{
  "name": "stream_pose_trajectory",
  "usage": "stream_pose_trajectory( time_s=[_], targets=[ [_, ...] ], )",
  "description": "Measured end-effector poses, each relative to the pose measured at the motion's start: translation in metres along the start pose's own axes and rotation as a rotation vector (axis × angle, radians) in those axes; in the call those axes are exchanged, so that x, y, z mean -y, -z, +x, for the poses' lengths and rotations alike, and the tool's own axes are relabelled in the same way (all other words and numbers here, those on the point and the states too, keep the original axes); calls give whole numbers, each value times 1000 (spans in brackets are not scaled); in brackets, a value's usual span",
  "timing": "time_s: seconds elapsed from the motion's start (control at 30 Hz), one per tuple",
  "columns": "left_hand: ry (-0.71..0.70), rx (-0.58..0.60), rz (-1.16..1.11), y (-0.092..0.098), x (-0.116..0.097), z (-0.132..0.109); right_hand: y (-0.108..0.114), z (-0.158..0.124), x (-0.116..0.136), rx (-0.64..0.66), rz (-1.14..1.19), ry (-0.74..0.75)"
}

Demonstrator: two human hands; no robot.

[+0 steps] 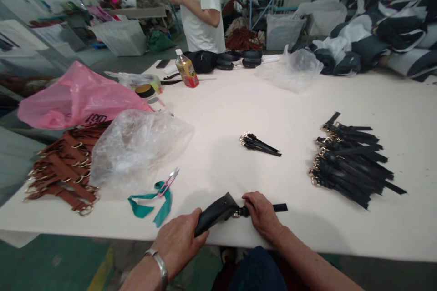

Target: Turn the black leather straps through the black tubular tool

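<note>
- The white table (239, 104) spreads wide in front of me and carries everything here.
- A person in a white shirt (201, 4) stands at its far edge, hands raised.
- A pink plastic bag (75, 95) lies at my far left, and a crumpled clear plastic bag (136, 150) sits just in front of it.
- A heap of brown straps (64, 168) with metal rings rests at the left edge, partly under the clear bag.
- A pile of black straps (351, 163) with gold buckles lies well to my right.
- A small bundle of black straps (259, 144) sits alone near the middle of the table.
- My left hand (179, 241) is clenched round the wide end of a black strap piece (218, 211) at the near edge of the table.
- My right hand (262, 213) presses on the same piece, its fingers (251, 202) pinching at the buckle, with the narrow strap tail sticking out to the right.
- A green ribbon (153, 202) lies just left of my left hand, with small pink thread snips (169, 182) on it.
- A drink bottle (187, 69) stands near the far side.
</note>
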State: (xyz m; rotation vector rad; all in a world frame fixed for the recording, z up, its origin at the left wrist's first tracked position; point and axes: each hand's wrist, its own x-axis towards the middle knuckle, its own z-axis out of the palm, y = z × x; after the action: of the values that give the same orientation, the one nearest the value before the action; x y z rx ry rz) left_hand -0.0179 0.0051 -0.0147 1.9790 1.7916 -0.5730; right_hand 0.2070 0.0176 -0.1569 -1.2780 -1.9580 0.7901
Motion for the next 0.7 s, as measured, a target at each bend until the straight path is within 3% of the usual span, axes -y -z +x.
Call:
stream_pose_trajectory(
  time_s=[0.3,0.47,0.6,0.7],
  targets=[
    [-55,-10,33,3,-23,3,0,0,-4,-42,39,30],
    [46,-47,-29,-2,-12,1,6,1,-3,-27,110,-3],
    [78,-54,-69,-3,5,-10,23,5,4,81,167,13],
    [73,-28,-71,-7,10,-17,37,10,15,238,106,86]
  ],
)
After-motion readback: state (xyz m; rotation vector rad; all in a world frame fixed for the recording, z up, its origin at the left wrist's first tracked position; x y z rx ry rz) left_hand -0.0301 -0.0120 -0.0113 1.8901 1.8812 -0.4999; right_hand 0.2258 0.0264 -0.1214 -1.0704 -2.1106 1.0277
